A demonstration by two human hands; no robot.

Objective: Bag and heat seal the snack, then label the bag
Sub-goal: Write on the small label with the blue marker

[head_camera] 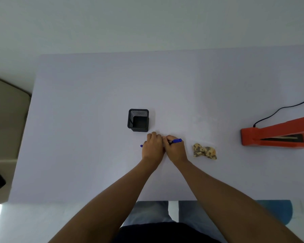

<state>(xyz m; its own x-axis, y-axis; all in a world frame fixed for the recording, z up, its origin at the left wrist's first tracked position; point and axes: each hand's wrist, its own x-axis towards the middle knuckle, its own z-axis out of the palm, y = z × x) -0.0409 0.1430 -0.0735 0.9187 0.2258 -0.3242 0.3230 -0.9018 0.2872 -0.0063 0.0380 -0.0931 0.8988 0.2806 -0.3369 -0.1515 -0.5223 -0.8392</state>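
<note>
Both my hands meet at the table's middle around a blue marker (176, 141). My right hand (176, 150) is closed on the marker's barrel, whose blue end sticks out to the right. My left hand (152, 148) is closed on the marker's other end, and a small blue tip (141, 146) pokes out on its left side. Whether the cap is on or off is hidden by the fingers. The snack (204, 151), brown and beige pieces inside a clear bag, lies flat on the table just right of my right hand, untouched.
A black mesh pen holder (138, 120) stands just beyond my left hand. An orange heat sealer (277, 133) with a black cord (279, 109) sits at the right edge. The white table (95, 155) ends near my legs, with a beige chair (5, 111) at the left.
</note>
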